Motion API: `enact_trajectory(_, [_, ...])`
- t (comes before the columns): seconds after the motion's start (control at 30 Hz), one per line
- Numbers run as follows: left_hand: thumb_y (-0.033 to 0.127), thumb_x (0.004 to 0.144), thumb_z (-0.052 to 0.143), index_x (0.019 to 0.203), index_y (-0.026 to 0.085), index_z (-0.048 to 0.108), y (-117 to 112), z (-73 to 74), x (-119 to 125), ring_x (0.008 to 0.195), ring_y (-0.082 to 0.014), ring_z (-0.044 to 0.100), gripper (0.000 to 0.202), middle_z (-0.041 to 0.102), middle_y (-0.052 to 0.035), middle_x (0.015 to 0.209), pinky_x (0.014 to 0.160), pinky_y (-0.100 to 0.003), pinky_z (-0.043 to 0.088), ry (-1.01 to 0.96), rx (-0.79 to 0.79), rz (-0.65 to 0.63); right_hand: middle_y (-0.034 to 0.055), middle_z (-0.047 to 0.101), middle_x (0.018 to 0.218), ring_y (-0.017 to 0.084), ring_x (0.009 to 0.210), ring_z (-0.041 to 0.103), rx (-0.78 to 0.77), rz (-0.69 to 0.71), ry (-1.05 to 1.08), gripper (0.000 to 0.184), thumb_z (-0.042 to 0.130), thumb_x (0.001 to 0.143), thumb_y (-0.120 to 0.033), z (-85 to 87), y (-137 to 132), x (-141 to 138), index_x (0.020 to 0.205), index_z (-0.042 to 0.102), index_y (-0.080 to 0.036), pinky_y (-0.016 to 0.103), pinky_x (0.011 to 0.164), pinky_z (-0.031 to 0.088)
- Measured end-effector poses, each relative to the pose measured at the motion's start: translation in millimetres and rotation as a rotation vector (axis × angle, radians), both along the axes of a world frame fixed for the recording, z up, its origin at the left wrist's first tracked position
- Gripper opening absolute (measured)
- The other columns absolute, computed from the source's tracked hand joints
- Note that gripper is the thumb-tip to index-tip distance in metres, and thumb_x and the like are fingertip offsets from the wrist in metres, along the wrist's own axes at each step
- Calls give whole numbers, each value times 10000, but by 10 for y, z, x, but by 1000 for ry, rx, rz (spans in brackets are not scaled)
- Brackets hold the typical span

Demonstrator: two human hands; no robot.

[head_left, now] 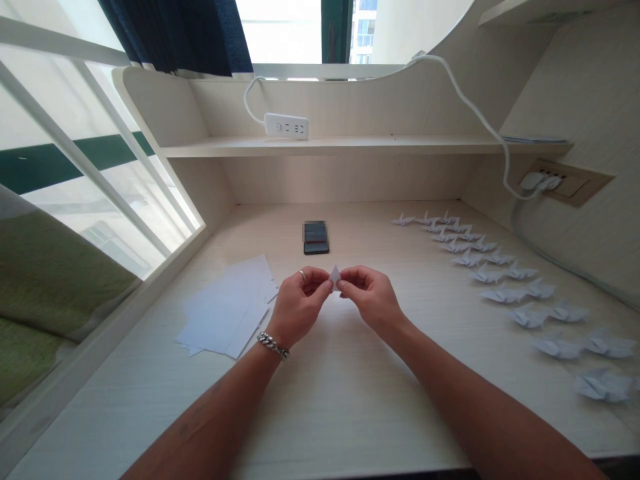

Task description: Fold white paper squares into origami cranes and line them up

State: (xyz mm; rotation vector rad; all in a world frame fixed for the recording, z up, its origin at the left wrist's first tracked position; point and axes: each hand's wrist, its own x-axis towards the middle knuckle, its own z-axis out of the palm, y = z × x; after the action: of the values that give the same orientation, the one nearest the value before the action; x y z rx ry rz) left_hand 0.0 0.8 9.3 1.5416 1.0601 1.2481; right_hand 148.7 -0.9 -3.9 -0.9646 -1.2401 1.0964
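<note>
A small folded piece of white paper (335, 277) with a pointed top is held up over the desk, in front of my chest. My left hand (303, 300) pinches its left edge between thumb and fingers; a ring and a chain bracelet are on that side. On the opposite edge, my right hand (373, 297) grips the paper with thumb and forefinger. Both thumbs point toward each other near the paper's base. The fingers hide part of its lower sides. Loose white paper sheets (225, 307) lie just left of my left hand.
Several folded paper cranes (503, 293) stand in rows along the desk's right side. A dark phone (316, 238) lies beyond my hands. A white power strip (287, 126) sits on the shelf (350, 146); its cord runs to a wall socket (570, 182). White rails (100, 160) border the left.
</note>
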Motion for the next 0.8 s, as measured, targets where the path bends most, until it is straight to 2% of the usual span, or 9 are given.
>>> enact_trajectory(0.33, [340,722,741,796,138,635,39,-29,-6,729,-167,672,241,696,-47,770,700,-282,532,-35,-7,16,57,686,827,183,768,628,-34,15,39,267,745,686,-315,-35,0,-16,894,674,-163,317,676,527])
enact_trajectory(0.53, [321,707,753,799,146,628,15,-19,-3,692,-156,665,234,688,-33,751,660,-271,534,-24,-10,13,59,691,793,175,718,619,-55,19,5,257,706,730,-384,-21,2,-22,851,701,-158,319,664,520])
enact_trajectory(0.8, [322,671,779,830,139,652,30,-54,-7,710,-176,683,273,716,-51,750,697,-307,556,-59,-58,11,51,690,755,174,703,616,-37,-5,-24,227,705,730,-374,-65,17,0,806,708,-160,322,683,514])
